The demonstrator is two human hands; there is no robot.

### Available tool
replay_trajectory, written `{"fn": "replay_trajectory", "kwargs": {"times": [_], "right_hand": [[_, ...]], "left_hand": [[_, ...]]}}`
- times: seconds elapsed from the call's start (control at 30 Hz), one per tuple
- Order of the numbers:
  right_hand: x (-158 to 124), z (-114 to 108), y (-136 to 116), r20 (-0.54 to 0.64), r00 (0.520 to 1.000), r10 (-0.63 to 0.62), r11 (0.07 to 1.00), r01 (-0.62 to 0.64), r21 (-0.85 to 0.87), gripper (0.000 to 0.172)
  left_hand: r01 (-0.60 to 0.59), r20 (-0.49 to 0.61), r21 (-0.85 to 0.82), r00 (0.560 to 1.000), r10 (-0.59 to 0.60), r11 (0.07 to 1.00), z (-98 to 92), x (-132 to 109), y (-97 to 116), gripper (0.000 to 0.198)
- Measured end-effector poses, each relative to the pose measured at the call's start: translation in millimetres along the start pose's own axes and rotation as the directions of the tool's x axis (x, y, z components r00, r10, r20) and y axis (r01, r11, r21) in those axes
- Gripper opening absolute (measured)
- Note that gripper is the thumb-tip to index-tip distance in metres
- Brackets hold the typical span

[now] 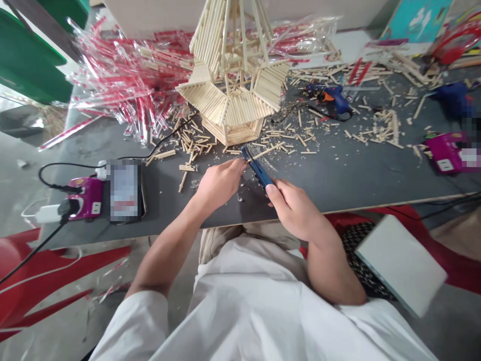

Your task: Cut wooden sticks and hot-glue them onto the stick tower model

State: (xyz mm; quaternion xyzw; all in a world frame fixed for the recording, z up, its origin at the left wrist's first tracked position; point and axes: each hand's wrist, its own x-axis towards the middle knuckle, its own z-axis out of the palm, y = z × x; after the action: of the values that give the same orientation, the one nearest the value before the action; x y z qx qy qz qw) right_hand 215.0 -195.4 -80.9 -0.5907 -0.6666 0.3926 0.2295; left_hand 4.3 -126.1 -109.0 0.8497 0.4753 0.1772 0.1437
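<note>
My left hand [222, 184] is closed, its fingertips pinching a thin wooden stick [273, 149] at the table's front half. My right hand [295, 208] grips a blue utility knife [259, 169], thumb along its body. The knife's far end lies across the stick, close to my left fingertips; the blade itself is hard to make out. Just beyond both hands stands a tiered model [240, 105] built of wooden sticks, with flared roof panels and a tall upper frame. Short cut stick pieces [195, 143] are scattered around its base.
Red-and-clear plastic wrappers [128, 80] pile up at the back left. A phone [125, 193] lies beside a purple power strip [87, 198] with cables. To the right are blue glue guns [332, 98] and another purple power strip [447, 153]. The grey table's front edge [361, 205] is near my body.
</note>
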Motion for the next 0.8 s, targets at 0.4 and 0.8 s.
{"fn": "replay_trajectory", "kwargs": {"times": [0.4,0.8], "right_hand": [[-7.4,15.0,-2.1,-0.138,0.99,0.02,0.978,-0.048,-0.204,0.047],[-2.1,12.7,-9.2,-0.096,0.987,0.132,0.882,-0.161,-0.443,0.059]], "left_hand": [[-0.014,-0.019,-0.06,1.0,0.013,0.998,0.1,0.0,0.2,0.029],[-0.022,-0.074,0.009,0.997,0.022,1.0,3.2,0.6,0.5,0.03]]}}
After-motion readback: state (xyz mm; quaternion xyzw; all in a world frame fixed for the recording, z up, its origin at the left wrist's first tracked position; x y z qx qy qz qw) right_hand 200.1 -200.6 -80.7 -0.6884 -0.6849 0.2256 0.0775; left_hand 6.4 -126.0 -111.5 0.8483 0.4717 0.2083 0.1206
